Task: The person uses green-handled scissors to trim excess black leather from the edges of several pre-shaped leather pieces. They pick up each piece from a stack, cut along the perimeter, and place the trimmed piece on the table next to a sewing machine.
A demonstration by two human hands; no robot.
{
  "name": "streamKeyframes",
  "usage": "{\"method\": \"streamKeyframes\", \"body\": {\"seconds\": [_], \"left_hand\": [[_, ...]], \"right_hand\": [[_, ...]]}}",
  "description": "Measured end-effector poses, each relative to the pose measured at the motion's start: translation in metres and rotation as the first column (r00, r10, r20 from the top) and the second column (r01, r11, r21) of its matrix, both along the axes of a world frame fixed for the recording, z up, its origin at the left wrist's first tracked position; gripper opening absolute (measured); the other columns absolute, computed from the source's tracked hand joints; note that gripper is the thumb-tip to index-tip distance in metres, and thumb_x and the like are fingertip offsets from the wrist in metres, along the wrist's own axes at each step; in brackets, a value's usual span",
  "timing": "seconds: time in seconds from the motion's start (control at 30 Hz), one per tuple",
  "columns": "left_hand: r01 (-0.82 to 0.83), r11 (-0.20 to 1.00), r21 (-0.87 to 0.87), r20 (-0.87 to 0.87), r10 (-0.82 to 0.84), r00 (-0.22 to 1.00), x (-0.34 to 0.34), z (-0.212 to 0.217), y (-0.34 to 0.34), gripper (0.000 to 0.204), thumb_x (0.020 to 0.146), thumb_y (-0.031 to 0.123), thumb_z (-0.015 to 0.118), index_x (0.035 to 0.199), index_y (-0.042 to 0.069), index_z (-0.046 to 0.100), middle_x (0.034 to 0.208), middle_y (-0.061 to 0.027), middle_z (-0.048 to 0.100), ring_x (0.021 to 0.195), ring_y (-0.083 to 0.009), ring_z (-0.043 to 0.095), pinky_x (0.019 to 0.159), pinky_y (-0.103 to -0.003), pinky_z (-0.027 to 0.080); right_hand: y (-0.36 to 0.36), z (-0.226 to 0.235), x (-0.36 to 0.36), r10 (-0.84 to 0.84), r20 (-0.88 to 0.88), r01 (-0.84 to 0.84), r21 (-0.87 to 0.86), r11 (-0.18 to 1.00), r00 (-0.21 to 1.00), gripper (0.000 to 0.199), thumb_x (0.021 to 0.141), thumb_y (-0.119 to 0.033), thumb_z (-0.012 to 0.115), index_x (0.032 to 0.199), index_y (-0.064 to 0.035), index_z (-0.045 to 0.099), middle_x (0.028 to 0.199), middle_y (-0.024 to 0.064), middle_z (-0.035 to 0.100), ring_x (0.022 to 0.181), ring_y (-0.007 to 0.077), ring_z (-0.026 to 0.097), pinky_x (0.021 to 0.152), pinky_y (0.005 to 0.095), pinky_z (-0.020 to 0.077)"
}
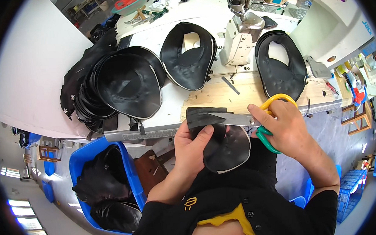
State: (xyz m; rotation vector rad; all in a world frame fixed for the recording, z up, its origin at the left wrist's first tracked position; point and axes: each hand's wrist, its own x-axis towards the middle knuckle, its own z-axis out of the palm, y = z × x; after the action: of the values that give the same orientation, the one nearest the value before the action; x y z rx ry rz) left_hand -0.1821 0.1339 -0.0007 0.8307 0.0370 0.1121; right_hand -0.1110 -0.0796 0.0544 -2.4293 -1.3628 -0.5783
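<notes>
My left hand (pixel 191 147) is closed on a black leather piece (pixel 227 151), thumb on top, just in front of the table edge. The piece has a pale edge line along its lower rim, and a flat black flap stands up at its top. My right hand (pixel 284 127) grips a pair of scissors (pixel 235 118) with one yellow and one green handle loop. The blades point left and lie across the flap, near my left thumb. Whether they are cutting into it I cannot tell.
A stack of black leather pieces (pixel 129 84) sits at left on the table. Similar shaped pieces lie at the middle (pixel 190 72) and right (pixel 286 80), flanking a sewing machine post (pixel 239 42). A blue bin (pixel 133 167) of black pieces stands at lower left. A metal ruler (pixel 150 134) runs along the table edge.
</notes>
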Motion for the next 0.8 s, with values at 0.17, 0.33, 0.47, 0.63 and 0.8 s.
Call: {"method": "streamKeyframes", "body": {"seconds": [0.17,0.33,0.47,0.63,0.8], "left_hand": [[0.043,0.999,0.022,-0.004,-0.043,0.999,-0.005,-0.001,0.004,0.023,0.087,0.002,0.057,0.11,-0.003,0.054,0.103,-0.0129,0.063,0.09,-0.0209,0.063,0.082,-0.034,0.051],[0.016,0.968,0.252,-0.011,-0.014,1.0,-0.013,-0.003,-0.005,0.024,0.088,0.0,0.056,0.111,-0.003,0.054,0.102,-0.005,0.062,0.091,-0.0093,0.056,0.083,-0.024,0.045],[-0.012,0.93,0.367,0.021,0.005,1.0,-0.016,0.008,-0.002,0.021,0.087,0.001,0.058,0.108,-0.002,0.054,0.1,-0.0044,0.062,0.089,-0.0077,0.055,0.08,-0.023,0.045],[-0.032,0.977,0.21,0.091,0.013,0.996,-0.019,-0.001,-0.004,0.011,0.086,-0.002,0.058,0.096,0.0,0.055,0.096,-0.0025,0.061,0.087,-0.0053,0.054,0.077,-0.022,0.045],[-0.022,0.919,0.394,0.087,-0.014,0.996,-0.017,-0.001,-0.011,0.009,0.085,-0.003,0.06,0.092,0.0,0.054,0.095,-0.0022,0.061,0.085,-0.0038,0.052,0.076,-0.02,0.043]], "right_hand": [[-0.008,-0.004,-0.002,0.001,0.002,-0.001,-0.088,0.996,1.0,0.051,0.065,-0.017,0.072,0.113,-0.01,0.058,0.065,0.0035,0.039,0.059,0.0203,0.047,0.053,0.0339,0.0393],[-0.004,0.005,0.0,0.059,0.077,-0.055,-0.043,0.998,0.995,0.049,0.063,-0.013,0.069,0.112,-0.011,0.06,0.064,0.0028,0.038,0.056,0.0188,0.045,0.049,0.0322,0.0376],[-0.004,0.007,-0.003,0.04,0.048,-0.035,-0.094,0.995,0.998,0.055,0.06,-0.017,0.076,0.112,-0.0111,0.058,0.068,0.0045,0.04,0.06,0.0223,0.045,0.054,0.0347,0.0374],[-0.011,0.011,-0.008,0.024,-0.003,-0.024,-0.15,0.988,1.0,0.055,0.06,-0.016,0.076,0.113,-0.0113,0.058,0.067,0.0041,0.039,0.06,0.0219,0.044,0.055,0.0346,0.0376],[0.002,0.007,-0.003,0.102,-0.015,-0.102,-0.049,0.994,0.995,0.054,0.062,-0.016,0.072,0.114,-0.0108,0.058,0.065,0.0035,0.039,0.056,0.0209,0.045,0.052,0.034,0.0389]]}}
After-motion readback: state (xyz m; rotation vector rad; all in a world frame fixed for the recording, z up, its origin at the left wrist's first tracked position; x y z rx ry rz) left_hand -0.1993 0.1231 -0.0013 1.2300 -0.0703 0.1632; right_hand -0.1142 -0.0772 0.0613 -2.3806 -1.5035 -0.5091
